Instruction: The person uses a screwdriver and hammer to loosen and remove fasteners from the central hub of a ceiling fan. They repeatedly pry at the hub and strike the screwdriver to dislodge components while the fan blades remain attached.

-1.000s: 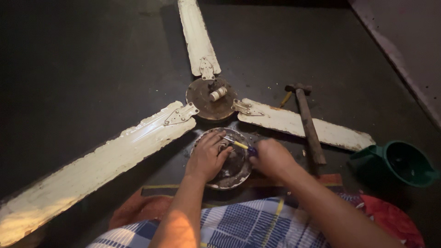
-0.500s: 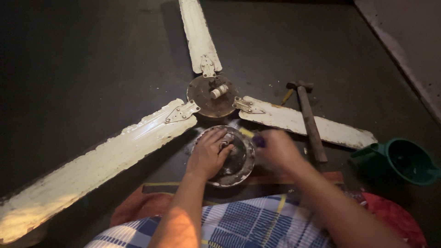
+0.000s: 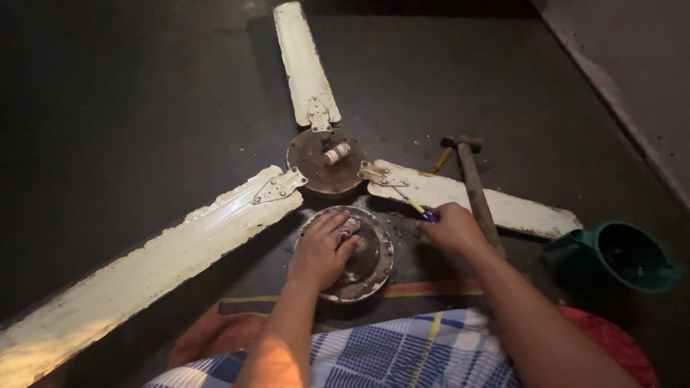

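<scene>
My left hand (image 3: 321, 251) lies spread, palm down, on the round fan motor cover (image 3: 350, 253); my right hand (image 3: 452, 228), just beside it, grips a yellow-shafted screwdriver (image 3: 418, 208).

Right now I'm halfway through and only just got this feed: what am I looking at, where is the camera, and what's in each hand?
There is no machine here. A person works with two bare hands, and the one picture comes from a camera worn on their head, looking down past their lap at a dark floor.

On the floor lies a ceiling fan taken partly apart: a rusty round hub with three cream blades spreading out from it. Nearer the person sits a round metal motor cover, separate from the hub.

The left hand rests flat on that cover, fingers spread over it. The right hand grips a screwdriver with a blue and yellow handle, its shaft pointing toward the nearest blade bracket.

A hammer lies just beyond the right hand, and a green plastic mug stands at the far right.
</scene>
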